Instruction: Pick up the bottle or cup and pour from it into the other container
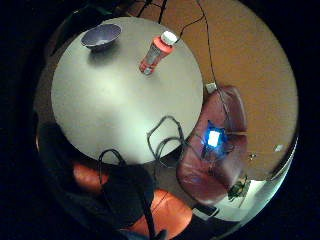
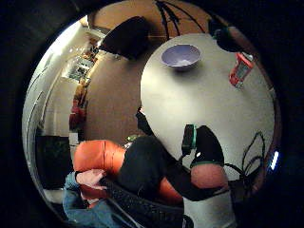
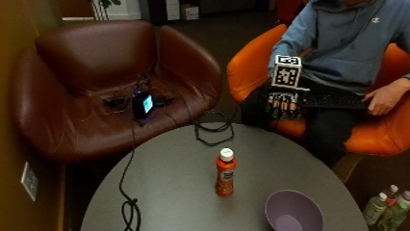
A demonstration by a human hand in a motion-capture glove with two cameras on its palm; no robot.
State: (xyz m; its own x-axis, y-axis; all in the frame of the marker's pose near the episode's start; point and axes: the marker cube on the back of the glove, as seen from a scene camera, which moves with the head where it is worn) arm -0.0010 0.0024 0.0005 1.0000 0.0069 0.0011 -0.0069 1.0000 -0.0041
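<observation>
The gloved right hand (image 3: 284, 102) hangs in the upper right of the outside view, above the near edge of the round table (image 3: 173, 192), fingers pointing down and loosely spread, holding nothing. It is well apart from anything it has to handle, so the step in hand is, by my reading, the reach toward the bottle.

The bottle (image 3: 224, 173) stands upright near the middle of the table, lower centre of the outside view: orange body, white cap still on, a label on its side. The bowl (image 3: 293, 211) sits to the lower right of it, near but not touching, mouth up and apparently empty. In the little finger side palm view the bottle (image 1: 156, 52) and the bowl (image 1: 101, 36) both sit toward the far side of the table from the palm.

To do the reach well, the hand should come down onto the bottle from the side, closing around the body below the cap and not on the cap. The bottle is tall and narrow, so a knock from the fingertips could topple it toward the bowl. A loop of black cable (image 3: 214, 128) lies on the table edge just below the hand; the reach should pass over it without snagging. Whether the cap needs removing before pouring cannot be told from here.
</observation>
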